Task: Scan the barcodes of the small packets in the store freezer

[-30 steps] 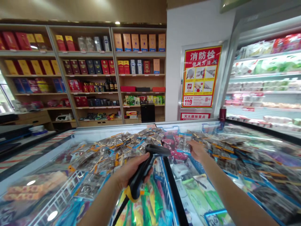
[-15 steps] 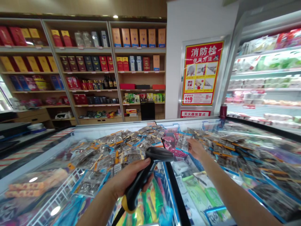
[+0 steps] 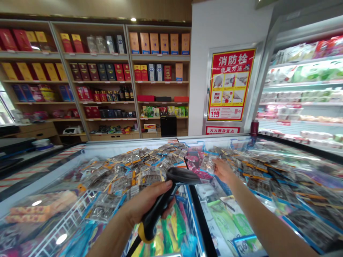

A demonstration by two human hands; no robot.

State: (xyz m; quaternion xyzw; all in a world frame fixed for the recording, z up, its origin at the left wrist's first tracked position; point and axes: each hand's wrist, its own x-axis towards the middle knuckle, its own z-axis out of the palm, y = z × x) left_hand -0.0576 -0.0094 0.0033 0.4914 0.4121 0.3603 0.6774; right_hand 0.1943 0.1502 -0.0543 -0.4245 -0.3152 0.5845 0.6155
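A black handheld barcode scanner (image 3: 160, 203) with a yellow band at its base is wrapped in my left hand (image 3: 146, 200); its head points to the right. Farther right and forward, my right hand (image 3: 222, 169) grips the edge of a small clear packet (image 3: 208, 163) with a blue strip along its top. Pink packages (image 3: 193, 161) lie just behind and left of that packet. Under the scanner are yellow-and-green bags (image 3: 166, 232). The fingertips of my right hand are partly hidden by the packet and its shape is slightly blurred.
A chest freezer (image 3: 128, 142) spreads before me, divided by a black bar (image 3: 199, 217). Many small packets (image 3: 150, 160) cover both sides. White wire basket walls (image 3: 66, 221) stand among them. Shelves of boxes (image 3: 158, 82) and a red poster (image 3: 230, 85) are behind; a lit display fridge (image 3: 308, 85) stands right.
The packet in my right hand has tilted slightly. My left hand with the scanner has hardly moved.
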